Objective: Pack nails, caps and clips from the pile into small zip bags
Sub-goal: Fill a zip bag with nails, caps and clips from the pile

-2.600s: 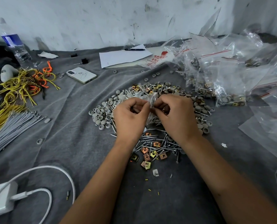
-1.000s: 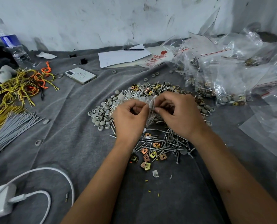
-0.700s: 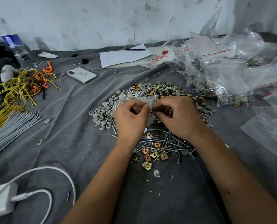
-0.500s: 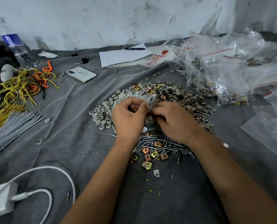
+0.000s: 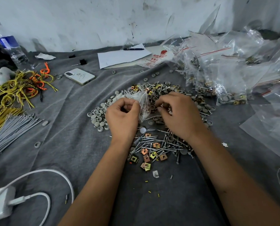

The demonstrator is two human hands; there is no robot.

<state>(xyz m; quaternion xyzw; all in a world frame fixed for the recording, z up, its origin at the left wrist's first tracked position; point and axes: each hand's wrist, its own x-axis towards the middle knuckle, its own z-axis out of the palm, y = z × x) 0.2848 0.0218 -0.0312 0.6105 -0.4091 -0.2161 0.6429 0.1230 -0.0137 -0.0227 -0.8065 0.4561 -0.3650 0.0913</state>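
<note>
The left hand [image 5: 122,117] has its fingers curled, pinching a small clear zip bag [image 5: 143,104] above the pile [image 5: 154,142] on the grey cloth [image 5: 62,144]. The right hand [image 5: 179,115] has curled fingers reaching into the pile; what they hold cannot be seen.

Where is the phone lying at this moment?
In the head view the phone lies face down on the grey cloth, far left of the hardware pile, between the yellow and orange wires and the paper sheet.
</note>
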